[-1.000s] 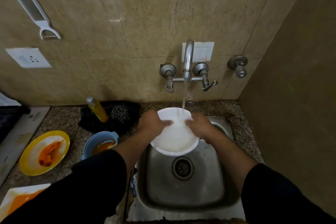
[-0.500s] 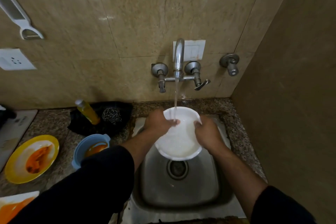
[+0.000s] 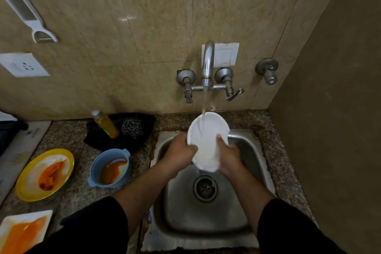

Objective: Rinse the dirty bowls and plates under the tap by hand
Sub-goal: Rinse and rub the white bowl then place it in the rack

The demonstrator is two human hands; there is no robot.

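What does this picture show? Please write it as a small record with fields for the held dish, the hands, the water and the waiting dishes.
held dish: white bowl, tilted over the sink
left hand: grips the bowl's left rim
right hand: grips its right rim, thumb inside
water: runs from the tap onto the bowl's upper part
waiting dishes: blue bowl, yellow plate, white square plate, all with orange residue, on the counter
other things: yellow bottle, steel scrubber
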